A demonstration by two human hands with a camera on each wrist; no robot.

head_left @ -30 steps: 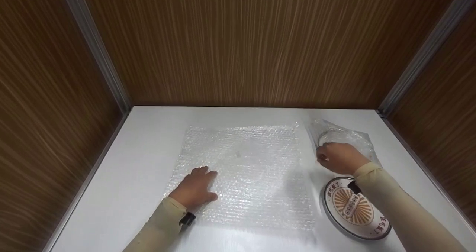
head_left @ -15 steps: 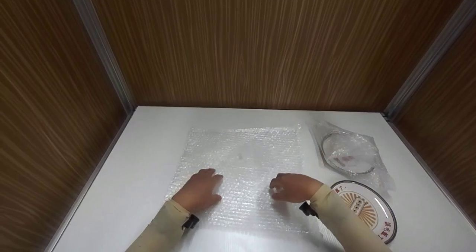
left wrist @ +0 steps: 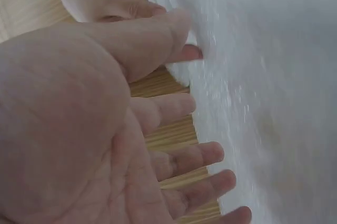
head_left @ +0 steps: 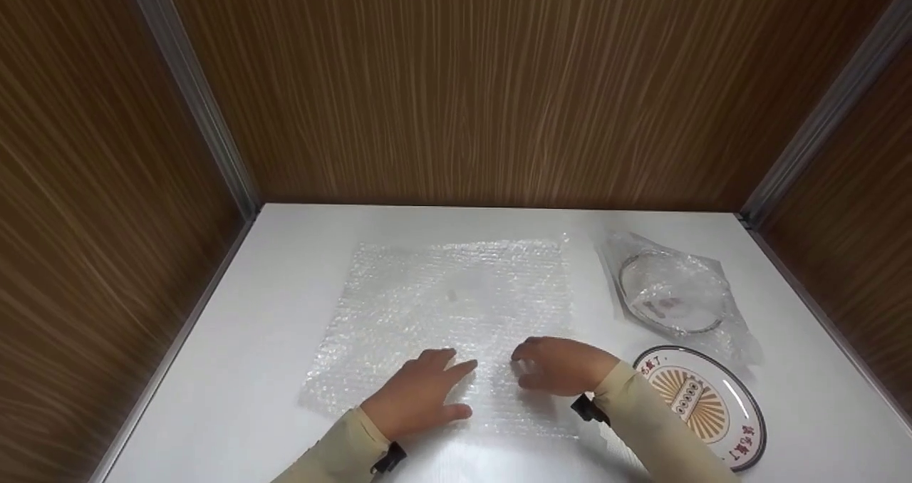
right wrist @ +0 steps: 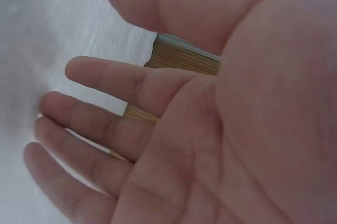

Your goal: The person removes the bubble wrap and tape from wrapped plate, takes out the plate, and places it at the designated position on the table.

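Note:
A sheet of clear bubble wrap (head_left: 456, 298) lies spread over the middle of the white table. Over its near part is my left hand (head_left: 417, 397), thumb and fingers spread. The left wrist view shows that palm (left wrist: 63, 124) with nothing in it and the fingertips along the wrap's edge. My right hand (head_left: 566, 364) is over the near right part of the sheet, fingers slightly bent. In the right wrist view its fingers (right wrist: 105, 124) are extended in front of the wrap, holding nothing. A round plate (head_left: 737, 404) with an orange sunburst lies right of that hand, partly hidden by the sleeve.
Behind the sunburst plate, a second round plate (head_left: 673, 291) lies inside a clear plastic wrapping (head_left: 741, 340). Wood-grain panels (head_left: 456, 91) enclose the table (head_left: 214, 369) at the back and both sides.
My right hand has come left and nearer from the wrapped plate to the bubble wrap. My left hand has slid right and nearer, and the two hands are now closer together.

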